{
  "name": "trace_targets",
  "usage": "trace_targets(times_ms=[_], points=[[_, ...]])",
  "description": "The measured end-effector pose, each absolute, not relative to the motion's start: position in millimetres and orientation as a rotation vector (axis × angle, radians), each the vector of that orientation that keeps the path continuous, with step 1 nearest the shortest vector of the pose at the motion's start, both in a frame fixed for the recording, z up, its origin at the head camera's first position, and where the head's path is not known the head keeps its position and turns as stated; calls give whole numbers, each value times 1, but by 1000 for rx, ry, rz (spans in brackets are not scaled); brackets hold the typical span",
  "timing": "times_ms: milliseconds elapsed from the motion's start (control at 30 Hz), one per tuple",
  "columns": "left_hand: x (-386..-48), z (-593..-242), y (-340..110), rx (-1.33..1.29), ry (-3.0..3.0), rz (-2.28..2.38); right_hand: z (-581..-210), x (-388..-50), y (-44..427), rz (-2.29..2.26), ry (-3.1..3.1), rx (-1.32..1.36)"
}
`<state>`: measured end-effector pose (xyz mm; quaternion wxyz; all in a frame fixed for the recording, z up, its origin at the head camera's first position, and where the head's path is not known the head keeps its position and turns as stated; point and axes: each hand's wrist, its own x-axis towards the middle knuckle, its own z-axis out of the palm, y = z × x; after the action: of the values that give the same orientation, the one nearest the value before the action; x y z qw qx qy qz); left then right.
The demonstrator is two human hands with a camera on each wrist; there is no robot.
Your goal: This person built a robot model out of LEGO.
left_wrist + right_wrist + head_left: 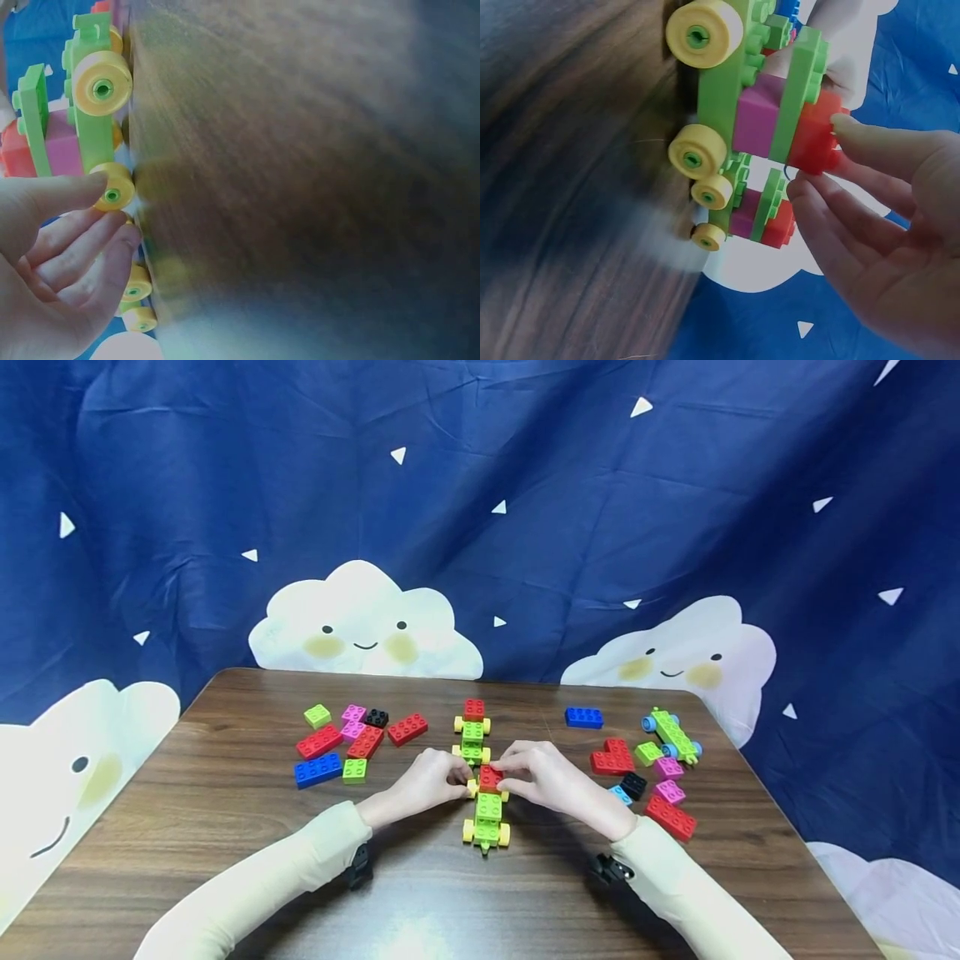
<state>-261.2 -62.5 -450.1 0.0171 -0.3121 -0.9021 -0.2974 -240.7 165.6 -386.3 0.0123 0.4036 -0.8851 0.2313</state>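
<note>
Two block toy cars stand in line at mid-table in the head view. The nearer toy car (488, 810) has a green base on yellow wheels. A pink brick (760, 118), a green plate (799, 94) and a red brick (815, 133) are stacked on it. My left hand (433, 779) pinches a yellow wheel (114, 187) at its far end. My right hand (546, 777) pinches the red brick on top, from the right. Just beyond, the farther toy car (472, 732) has a matching stack, touched by neither hand.
Loose red, blue, green, pink and black bricks lie left, including a blue brick (318, 771). To the right are another blue brick (584, 717), several mixed bricks and a green car base (672, 736) with blue wheels. A blue curtain (525, 527) hangs behind the table (300, 860).
</note>
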Motion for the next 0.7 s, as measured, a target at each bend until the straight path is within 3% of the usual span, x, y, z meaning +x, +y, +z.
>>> trace_targets(times_ms=[700], points=[[-261, -450, -62, -957, -2809, -930, -379, -247, 162, 718, -2792, 1266]])
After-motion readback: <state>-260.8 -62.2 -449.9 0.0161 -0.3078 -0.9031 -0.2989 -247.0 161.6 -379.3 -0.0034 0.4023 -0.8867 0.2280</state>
